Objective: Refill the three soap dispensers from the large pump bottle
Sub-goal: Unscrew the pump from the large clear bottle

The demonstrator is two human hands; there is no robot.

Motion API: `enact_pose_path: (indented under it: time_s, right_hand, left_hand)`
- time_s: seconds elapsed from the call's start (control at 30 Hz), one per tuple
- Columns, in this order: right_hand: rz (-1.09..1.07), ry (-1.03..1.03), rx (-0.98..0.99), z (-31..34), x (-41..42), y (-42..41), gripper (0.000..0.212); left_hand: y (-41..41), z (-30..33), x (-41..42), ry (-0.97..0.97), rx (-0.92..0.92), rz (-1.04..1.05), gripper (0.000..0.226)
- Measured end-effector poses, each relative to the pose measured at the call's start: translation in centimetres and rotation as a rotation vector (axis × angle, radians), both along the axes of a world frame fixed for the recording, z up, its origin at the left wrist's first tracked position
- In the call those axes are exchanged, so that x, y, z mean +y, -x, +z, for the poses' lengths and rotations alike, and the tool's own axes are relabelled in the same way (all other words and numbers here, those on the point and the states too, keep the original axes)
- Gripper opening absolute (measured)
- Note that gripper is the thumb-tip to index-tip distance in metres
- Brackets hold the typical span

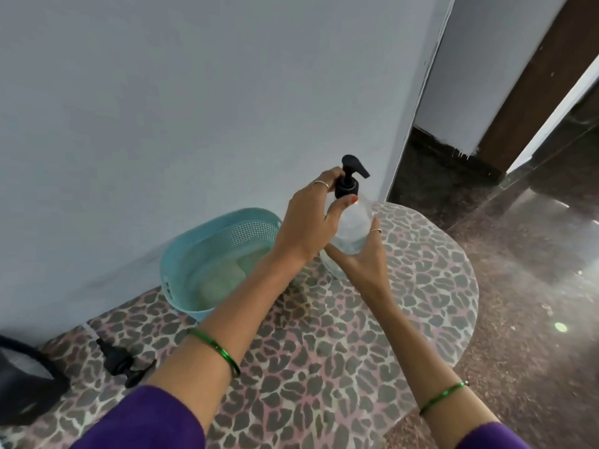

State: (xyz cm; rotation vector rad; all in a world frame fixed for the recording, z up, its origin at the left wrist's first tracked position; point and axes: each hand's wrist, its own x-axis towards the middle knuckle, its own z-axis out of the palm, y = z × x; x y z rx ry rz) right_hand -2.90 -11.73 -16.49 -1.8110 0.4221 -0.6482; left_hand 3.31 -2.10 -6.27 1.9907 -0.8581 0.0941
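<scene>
A clear bottle [351, 226] with a black pump head [348, 176] is held tilted above the table's far side. My left hand [311, 222] wraps its neck, fingers around the black collar. From below, my right hand [363, 257] cups the bottle's base. A little clear liquid shows in the bottle. A second clear container [330, 268] stands just behind my right palm, mostly hidden. A loose black pump head [124, 362] lies on the table at the left.
The table [405, 319] has a leopard-print cover and a rounded right edge. A light blue basket [217, 257] holding pale items stands against the grey wall. A dark object [22, 384] sits at the left edge. Dark stone floor lies to the right.
</scene>
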Motion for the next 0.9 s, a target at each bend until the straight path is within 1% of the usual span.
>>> enact_pose_path:
  time_s: [0.07,0.17,0.33,0.53,0.63,0.73,0.83,0.9]
  right_hand:
    - [-0.038,0.038,-0.047,-0.5,0.3,-0.3,0.068]
    - [-0.074,0.108,-0.097,-1.1,0.6,-0.7,0.073]
    - [-0.059,0.185,-0.204,-0.6,1.5,0.2,0.081]
    - [0.006,0.217,-0.343,3.1,5.5,5.1,0.071]
    - [0.061,0.194,-0.383,4.2,8.4,7.8,0.066]
    - [0.163,0.132,-0.41,4.6,11.6,10.1,0.062]
    - [0.313,0.046,-0.406,4.1,15.0,11.4,0.065]
    - [0.404,0.013,-0.38,3.2,17.0,11.8,0.066]
  left_hand:
    - [-0.4,-0.3,0.4,0.011,-0.04,-0.017,0.039]
    - [-0.4,-0.9,1.0,0.07,-0.087,-0.005,0.04]
    - [1.9,-0.6,2.7,0.184,-0.168,0.019,0.038]
    - [7.1,2.3,7.1,0.333,-0.179,-0.012,0.026]
    - [9.9,3.7,10.1,0.365,-0.124,-0.061,0.021]
    - [12.0,4.6,13.5,0.335,-0.046,-0.102,0.029]
    - [13.3,4.6,17.1,0.287,0.07,-0.089,0.04]
    - [13.8,4.1,19.7,0.246,0.117,-0.07,0.035]
